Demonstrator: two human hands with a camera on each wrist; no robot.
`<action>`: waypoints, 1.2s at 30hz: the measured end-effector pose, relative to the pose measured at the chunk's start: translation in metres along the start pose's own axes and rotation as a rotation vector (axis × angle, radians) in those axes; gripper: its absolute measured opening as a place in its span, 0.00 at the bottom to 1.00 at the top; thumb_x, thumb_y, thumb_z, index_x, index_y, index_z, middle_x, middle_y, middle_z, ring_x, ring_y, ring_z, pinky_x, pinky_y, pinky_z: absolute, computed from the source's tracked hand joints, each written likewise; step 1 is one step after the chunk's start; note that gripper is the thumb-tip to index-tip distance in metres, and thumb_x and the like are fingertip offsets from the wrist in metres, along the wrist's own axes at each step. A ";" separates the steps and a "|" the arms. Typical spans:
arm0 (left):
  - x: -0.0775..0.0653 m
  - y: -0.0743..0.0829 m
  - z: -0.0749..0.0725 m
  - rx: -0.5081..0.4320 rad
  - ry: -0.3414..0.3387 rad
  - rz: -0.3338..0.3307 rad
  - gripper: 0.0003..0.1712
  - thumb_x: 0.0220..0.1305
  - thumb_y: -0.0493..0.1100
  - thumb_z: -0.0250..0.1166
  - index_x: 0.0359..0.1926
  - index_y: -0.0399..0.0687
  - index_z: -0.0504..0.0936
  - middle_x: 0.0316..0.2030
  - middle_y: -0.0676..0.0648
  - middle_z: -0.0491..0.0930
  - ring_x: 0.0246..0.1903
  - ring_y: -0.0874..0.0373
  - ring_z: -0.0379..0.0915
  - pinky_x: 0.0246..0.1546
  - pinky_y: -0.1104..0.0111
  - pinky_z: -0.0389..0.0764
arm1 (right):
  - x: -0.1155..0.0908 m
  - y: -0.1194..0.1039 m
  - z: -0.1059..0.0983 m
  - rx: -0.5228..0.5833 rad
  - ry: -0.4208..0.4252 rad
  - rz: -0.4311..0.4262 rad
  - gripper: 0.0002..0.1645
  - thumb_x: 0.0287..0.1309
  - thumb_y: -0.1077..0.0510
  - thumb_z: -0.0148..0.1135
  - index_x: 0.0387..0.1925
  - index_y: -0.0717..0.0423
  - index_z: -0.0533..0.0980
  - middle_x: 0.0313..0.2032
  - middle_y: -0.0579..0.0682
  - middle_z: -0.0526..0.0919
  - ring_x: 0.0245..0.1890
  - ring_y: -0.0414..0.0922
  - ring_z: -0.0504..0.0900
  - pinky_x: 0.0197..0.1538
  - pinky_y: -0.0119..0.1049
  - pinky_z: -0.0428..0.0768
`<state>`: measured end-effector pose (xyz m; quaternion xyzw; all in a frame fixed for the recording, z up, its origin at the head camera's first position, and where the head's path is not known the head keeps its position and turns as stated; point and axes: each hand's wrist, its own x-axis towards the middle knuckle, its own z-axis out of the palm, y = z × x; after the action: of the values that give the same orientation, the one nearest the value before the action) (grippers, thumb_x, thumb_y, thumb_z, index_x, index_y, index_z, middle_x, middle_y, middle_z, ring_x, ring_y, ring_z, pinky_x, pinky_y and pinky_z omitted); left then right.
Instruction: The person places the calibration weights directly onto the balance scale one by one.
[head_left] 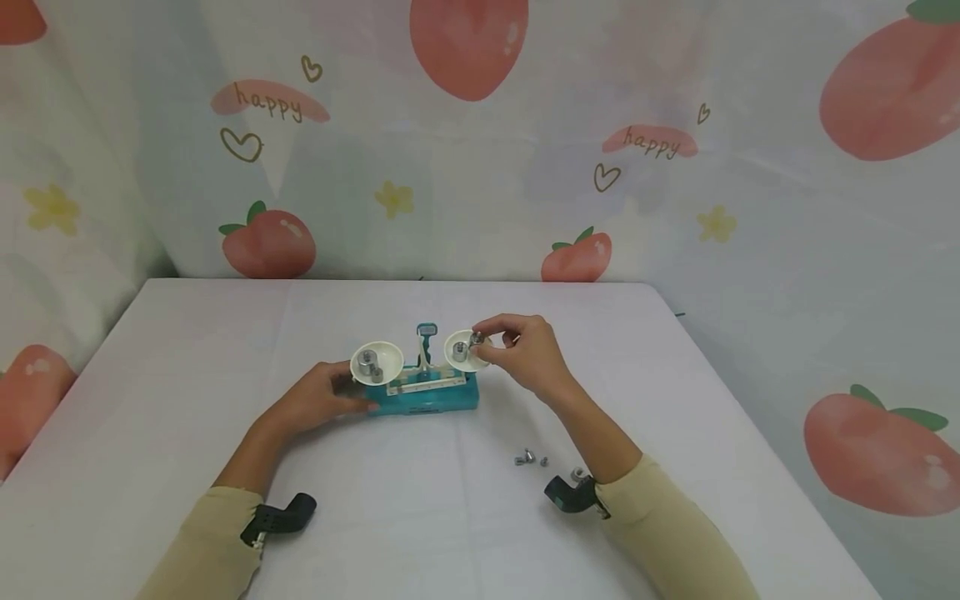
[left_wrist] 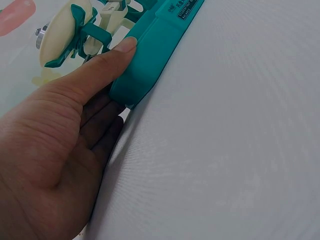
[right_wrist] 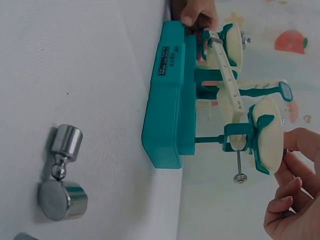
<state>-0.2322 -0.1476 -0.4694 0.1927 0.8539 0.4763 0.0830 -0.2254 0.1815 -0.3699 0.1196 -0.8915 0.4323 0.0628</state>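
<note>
A teal balance scale (head_left: 423, 403) with two cream pans stands on the white table. My left hand (head_left: 315, 400) grips the left end of its base, thumb on the front face and fingers behind, as the left wrist view shows. Metal weights (head_left: 367, 360) sit in the left pan (head_left: 391, 360). Over the right pan (head_left: 451, 343), my right hand (head_left: 531, 354) pinches a small metal weight (head_left: 477, 337) between thumb and fingertips. Beside it in that pan rests another weight (head_left: 460, 352). From the right wrist camera, the pan's rim partly hides the pinched weight.
Several loose metal weights (head_left: 529, 457) lie on the table right of the scale, near my right forearm. One larger weight (head_left: 578, 474) is close to the right wrist camera (head_left: 572, 495). A fruit-patterned curtain (head_left: 480, 167) hangs behind the table (head_left: 390, 517).
</note>
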 end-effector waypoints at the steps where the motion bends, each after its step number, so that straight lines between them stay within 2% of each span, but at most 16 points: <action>1: 0.000 0.000 0.000 -0.005 0.001 -0.002 0.39 0.52 0.43 0.83 0.65 0.41 0.80 0.62 0.41 0.80 0.67 0.40 0.70 0.68 0.43 0.66 | 0.000 0.000 0.000 0.002 0.000 0.000 0.12 0.59 0.57 0.77 0.46 0.49 0.89 0.35 0.46 0.82 0.36 0.47 0.72 0.29 0.35 0.69; 9: 0.000 0.001 0.001 -0.004 -0.005 0.013 0.39 0.53 0.43 0.83 0.65 0.41 0.80 0.62 0.42 0.80 0.66 0.41 0.70 0.68 0.43 0.67 | 0.001 0.002 0.002 0.007 0.001 0.020 0.13 0.58 0.57 0.76 0.46 0.48 0.89 0.33 0.48 0.80 0.36 0.47 0.72 0.30 0.37 0.69; 26: 0.000 0.001 -0.001 -0.011 -0.003 0.005 0.38 0.53 0.42 0.82 0.65 0.41 0.80 0.62 0.41 0.80 0.66 0.41 0.70 0.68 0.43 0.67 | 0.005 0.000 0.004 0.025 -0.004 0.011 0.13 0.58 0.60 0.77 0.46 0.50 0.89 0.36 0.46 0.84 0.35 0.47 0.72 0.26 0.33 0.67; 36: 0.000 0.001 -0.001 -0.004 -0.004 -0.006 0.38 0.53 0.42 0.82 0.65 0.41 0.80 0.62 0.41 0.80 0.67 0.40 0.70 0.68 0.43 0.66 | 0.006 0.002 0.005 0.045 -0.018 0.019 0.14 0.59 0.61 0.76 0.48 0.51 0.89 0.40 0.44 0.86 0.36 0.48 0.74 0.27 0.32 0.70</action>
<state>-0.2323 -0.1480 -0.4684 0.1908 0.8533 0.4775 0.0864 -0.2315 0.1779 -0.3733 0.1164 -0.8832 0.4518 0.0482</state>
